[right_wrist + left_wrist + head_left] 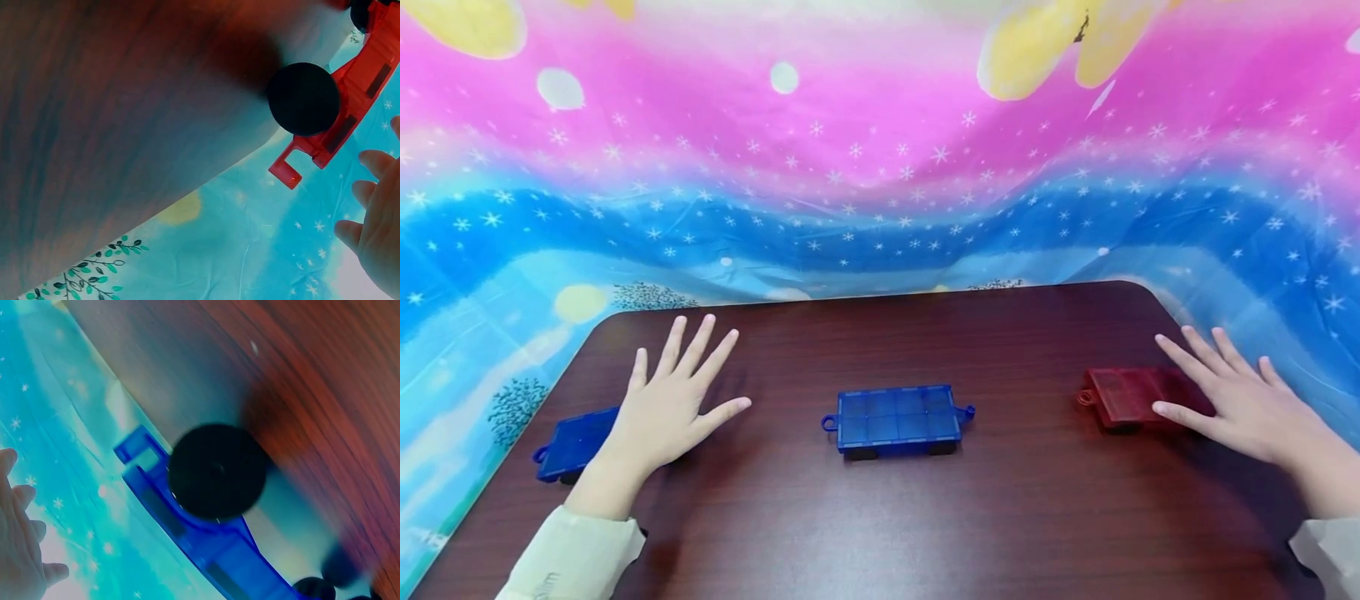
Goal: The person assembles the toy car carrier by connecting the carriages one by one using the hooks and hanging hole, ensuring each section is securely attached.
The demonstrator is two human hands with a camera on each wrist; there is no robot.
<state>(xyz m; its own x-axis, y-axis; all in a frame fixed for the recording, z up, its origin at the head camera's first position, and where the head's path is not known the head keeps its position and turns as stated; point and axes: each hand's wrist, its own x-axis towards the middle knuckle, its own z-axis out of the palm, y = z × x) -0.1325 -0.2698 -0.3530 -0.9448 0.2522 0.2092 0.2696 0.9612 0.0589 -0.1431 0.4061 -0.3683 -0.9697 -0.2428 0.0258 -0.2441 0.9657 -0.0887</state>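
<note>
My left hand [666,417] is spread flat with straight fingers above a blue toy wagon [574,446], covering its right end in the head view. The left wrist view shows that wagon's black wheel [217,472] and hooked end up close. On the other side, my right hand [1247,408] spreads its fingers over a red toy wagon [1127,398] and hides its right part. That wagon's black wheel [304,99] and red hook [286,174] show in the right wrist view. Neither hand grips anything. Between them a second blue wagon [897,419] stands on its wheels, with a ring at left and a hook at right.
All three wagons stand on a dark brown wooden table [880,508] with rounded far corners. Behind and beside it hangs a pink and blue cloth [865,167] with snowflakes, right against the table's far edge.
</note>
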